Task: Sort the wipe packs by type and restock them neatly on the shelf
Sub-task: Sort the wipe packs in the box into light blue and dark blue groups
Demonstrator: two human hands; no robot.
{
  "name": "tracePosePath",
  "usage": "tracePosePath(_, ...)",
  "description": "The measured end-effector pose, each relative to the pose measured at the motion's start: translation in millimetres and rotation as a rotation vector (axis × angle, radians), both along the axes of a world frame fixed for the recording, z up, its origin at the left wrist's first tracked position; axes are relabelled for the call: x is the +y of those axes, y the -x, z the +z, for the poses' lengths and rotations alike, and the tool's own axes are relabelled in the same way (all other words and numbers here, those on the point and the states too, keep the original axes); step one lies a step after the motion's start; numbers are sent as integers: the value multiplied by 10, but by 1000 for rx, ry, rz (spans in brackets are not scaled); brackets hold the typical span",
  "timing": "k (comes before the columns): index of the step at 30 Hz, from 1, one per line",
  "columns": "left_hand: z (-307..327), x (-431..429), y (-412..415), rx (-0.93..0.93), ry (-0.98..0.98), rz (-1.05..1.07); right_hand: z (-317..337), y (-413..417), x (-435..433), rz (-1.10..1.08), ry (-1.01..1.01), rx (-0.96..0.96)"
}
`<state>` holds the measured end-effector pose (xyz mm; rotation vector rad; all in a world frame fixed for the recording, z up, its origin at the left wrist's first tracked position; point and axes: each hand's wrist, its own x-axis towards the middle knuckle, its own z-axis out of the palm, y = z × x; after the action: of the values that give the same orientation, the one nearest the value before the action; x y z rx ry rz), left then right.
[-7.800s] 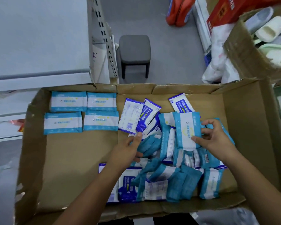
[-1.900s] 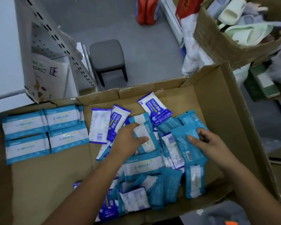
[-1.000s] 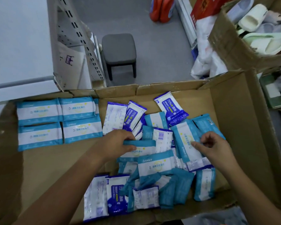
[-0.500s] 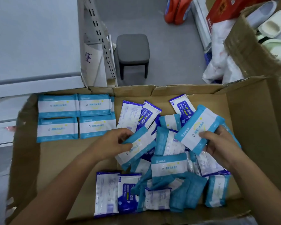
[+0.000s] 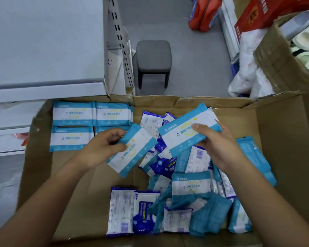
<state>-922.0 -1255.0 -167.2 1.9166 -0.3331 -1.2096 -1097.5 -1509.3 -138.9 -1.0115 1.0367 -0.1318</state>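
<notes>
Head view: your left hand [image 5: 103, 148], left of centre, pinches one end of a teal-and-white wipe pack [image 5: 135, 151], thumb on top and fingers curled beneath. The pack slants down to the right, clear of the box floor. Your right hand [image 5: 219, 145], right of centre, grips a second teal pack [image 5: 187, 132] along its lower right edge, thumb across the printed face. That pack tilts up toward the right.

Half a second ago the right-hand pack sat further right. It now lies nearer the middle, and its lower left corner is just beside the left-hand pack. The left-hand pack has shifted slightly up and left. A second ago both your hands were down among the loose packs with nothing lifted.

The sorted teal packs [image 5: 89, 114] lie flat in two rows in the upper left of the cardboard box [image 5: 168, 101], as before. Your left hand now covers most of the lower right one.

The mixed pile [image 5: 189, 186] of teal and dark blue packs fills the centre and lower right of the box. Two dark blue packs [image 5: 132, 211] lie side by side at the lower centre.

Outside the box, a grey shelf [image 5: 43, 50] fills the upper left, a grey stool [image 5: 153, 57] stands at upper centre, and a carton of slippers [image 5: 282, 68] sits at the upper right.
</notes>
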Motion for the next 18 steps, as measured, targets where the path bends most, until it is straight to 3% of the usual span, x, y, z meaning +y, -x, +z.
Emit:
tracePosePath(5, 41, 93, -48, 0, -14, 40, 25, -114, 67, -39, -65, -21)
tracePosePath(10, 63, 164, -39, -9, -18, 24, 69, -120, 101, 188, -28, -21)
tracePosePath(18, 163, 307, -138, -29, 37, 37, -65, -154, 188, 288, 26, 122)
